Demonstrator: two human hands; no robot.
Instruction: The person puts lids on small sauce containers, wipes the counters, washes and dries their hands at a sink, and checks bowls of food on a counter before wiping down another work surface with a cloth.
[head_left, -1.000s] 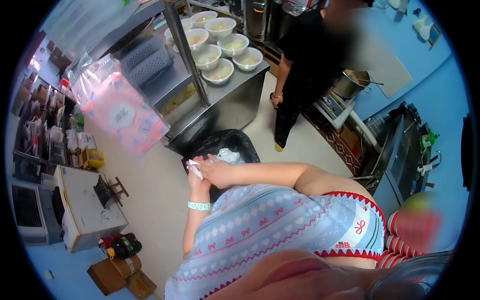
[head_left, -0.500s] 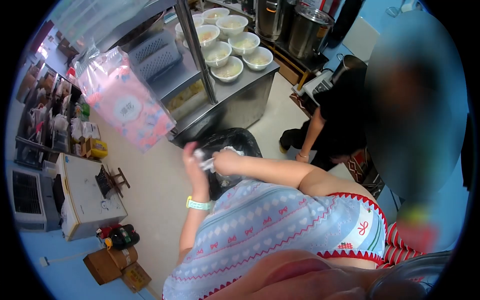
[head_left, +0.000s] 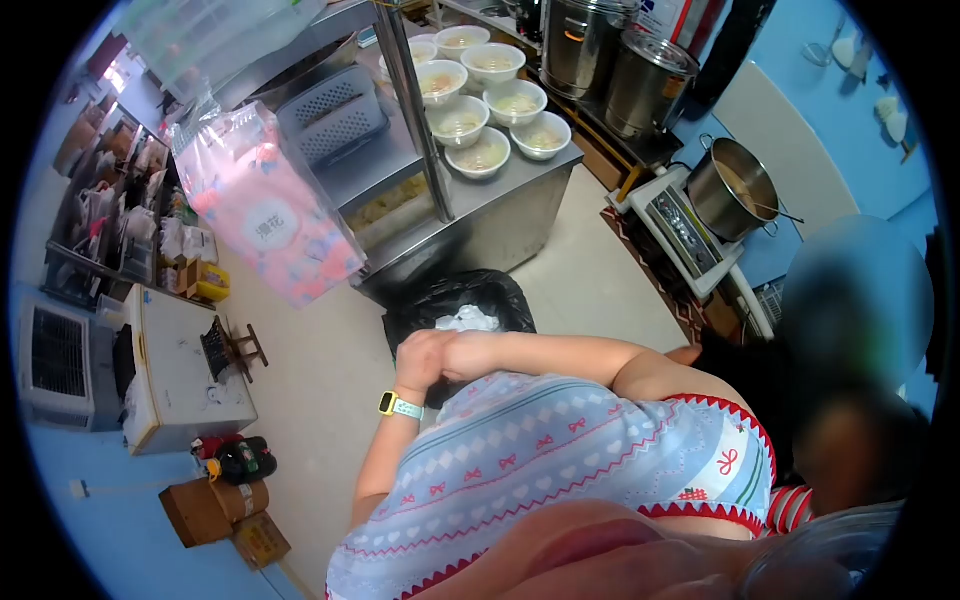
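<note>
My left hand [head_left: 421, 358], with a yellow watch [head_left: 388, 403] on a pale green strap at its wrist, is closed and pressed against my right hand [head_left: 468, 356]. My right hand is closed too, its fingers turned away from view. Whatever lies between the two hands is hidden. Both are at the near side of a bin lined with a black bag [head_left: 505, 293]. Crumpled white paper or plastic [head_left: 470, 319] shows in the bin, just beyond my hands.
A steel counter [head_left: 500, 225] beyond the bin carries several white bowls [head_left: 478, 155]. A pink tissue pack [head_left: 270, 225] hangs at its left. A steel pot [head_left: 732, 188] stands at the right near a scale [head_left: 685, 235]. A person in black [head_left: 750, 385] is close on my right.
My hands, which were apart with a crumpled white tissue between them, have come together, and the tissue no longer shows there. The person in black moved nearer on the right, uncovering the pot.
</note>
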